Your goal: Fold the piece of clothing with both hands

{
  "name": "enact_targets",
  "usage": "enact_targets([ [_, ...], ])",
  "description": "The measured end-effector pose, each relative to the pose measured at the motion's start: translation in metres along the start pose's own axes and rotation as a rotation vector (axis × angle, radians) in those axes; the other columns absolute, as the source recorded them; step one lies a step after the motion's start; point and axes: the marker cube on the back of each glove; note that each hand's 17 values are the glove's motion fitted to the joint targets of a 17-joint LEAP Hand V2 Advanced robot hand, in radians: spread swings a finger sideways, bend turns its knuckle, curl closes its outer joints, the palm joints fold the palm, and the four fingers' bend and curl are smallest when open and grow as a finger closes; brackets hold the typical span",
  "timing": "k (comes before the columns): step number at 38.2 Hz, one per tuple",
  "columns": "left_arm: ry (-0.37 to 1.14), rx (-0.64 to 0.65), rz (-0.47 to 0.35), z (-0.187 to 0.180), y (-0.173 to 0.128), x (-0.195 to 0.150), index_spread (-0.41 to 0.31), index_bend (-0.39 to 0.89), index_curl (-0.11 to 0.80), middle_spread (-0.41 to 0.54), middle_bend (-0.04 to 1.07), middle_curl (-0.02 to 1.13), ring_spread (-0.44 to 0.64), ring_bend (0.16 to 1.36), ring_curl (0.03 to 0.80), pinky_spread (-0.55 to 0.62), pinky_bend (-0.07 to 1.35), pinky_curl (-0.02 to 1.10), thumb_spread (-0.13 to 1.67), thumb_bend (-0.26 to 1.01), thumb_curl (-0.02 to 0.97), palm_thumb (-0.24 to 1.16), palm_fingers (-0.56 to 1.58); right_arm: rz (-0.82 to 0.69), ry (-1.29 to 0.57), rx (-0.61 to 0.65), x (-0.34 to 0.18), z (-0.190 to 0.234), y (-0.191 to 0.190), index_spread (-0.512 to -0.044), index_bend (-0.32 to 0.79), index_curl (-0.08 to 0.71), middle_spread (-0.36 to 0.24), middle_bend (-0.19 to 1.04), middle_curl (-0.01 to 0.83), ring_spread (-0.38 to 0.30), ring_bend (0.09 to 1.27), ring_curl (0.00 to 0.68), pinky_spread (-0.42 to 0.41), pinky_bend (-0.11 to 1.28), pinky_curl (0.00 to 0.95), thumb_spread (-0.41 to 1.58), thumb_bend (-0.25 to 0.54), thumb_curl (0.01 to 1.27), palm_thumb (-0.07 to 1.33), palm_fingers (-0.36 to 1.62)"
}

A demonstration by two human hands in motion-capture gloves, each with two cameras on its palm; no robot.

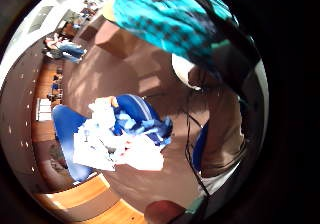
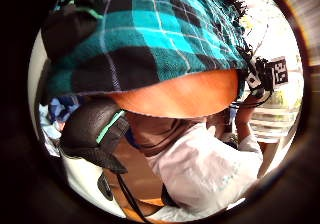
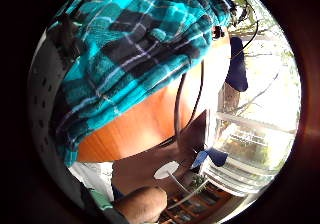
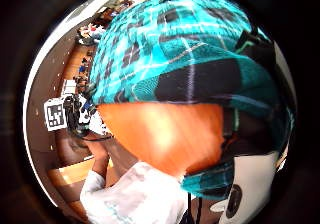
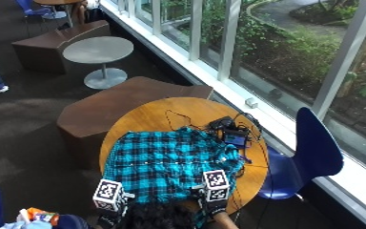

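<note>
Both hands grip the plaid shirt [image 5: 170, 164] hem.

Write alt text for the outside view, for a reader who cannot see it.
A teal and black plaid shirt lies spread on a round wooden table, with the person's gloved left hand and right hand at its near edge. A small device with tangled cables sits on the table beyond the shirt, and a blue chair stands beside the windows.

Outside view: high behind the person's head, looking steeply down on the round worktop [image 5: 146, 115]. Four palm views sit very close under the plaid shirt [image 5: 164, 164] (it fills each), sharing that cloth and orange worktop with the outside view.
</note>
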Motion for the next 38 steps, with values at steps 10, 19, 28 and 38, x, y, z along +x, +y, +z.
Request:
enact_targets([
  [10, -0.200, 0.361, -0.001, -0.029, 0.015, 0.008, -0.283, 0.26, 0.371, -0.266, 0.23, 0.38, -0.27, 0.47, 0.301, -0.18, 0.46, 0.31, 1.15, 0.06, 0.305, 0.54, 1.17, -0.158, 0.030, 0.243, 0.005, -0.016, 0.003, -0.291, 0.16, 0.329, -0.168, 0.20, 0.319, -0.207, 0.51, 0.325, -0.183, 0.53, 0.342, 1.24, 0.256, 0.39, 0.90, 1.18],
  [19, -0.002, 0.362, 0.043, -0.097, 0.049, 0.005, -0.328, 0.18, 0.396, -0.346, 0.39, 0.46, -0.39, 0.64, 0.386, -0.28, 0.34, 0.33, 1.18, 0.07, 0.315, 0.65, 1.34, -0.343, 0.001, -0.034, 0.021, -0.077, 0.052, -0.298, 0.11, 0.334, -0.220, 0.26, 0.374, -0.266, 0.53, 0.365, -0.253, 0.54, 0.365, 1.22, 0.266, 0.40, 1.00, 1.21],
  [28, -0.127, 0.123, 0.022, -0.133, -0.064, -0.040, -0.342, 0.17, 0.409, -0.375, 0.39, 0.48, -0.42, 0.77, 0.440, -0.34, 0.41, 0.37, 1.20, 0.05, 0.314, 0.69, 1.36, -0.262, -0.256, -0.052, 0.045, -0.160, -0.084, -0.307, 0.07, 0.278, -0.250, 0.28, 0.403, -0.293, 0.65, 0.408, -0.319, 0.59, 0.378, 1.10, 0.204, 0.41, 1.02, 1.25],
  [38, -0.082, -0.231, -0.054, -0.066, -0.218, -0.073, -0.349, 0.18, 0.425, -0.388, 0.44, 0.50, -0.42, 0.85, 0.468, -0.35, 0.41, 0.40, 1.22, 0.03, 0.309, 0.72, 1.35, -0.025, -0.437, 0.010, 0.042, -0.103, -0.259, -0.305, 0.11, 0.280, -0.252, 0.40, 0.457, -0.247, 0.81, 0.473, -0.340, 0.64, 0.404, 0.99, 0.044, 0.38, 0.92, 1.38],
])
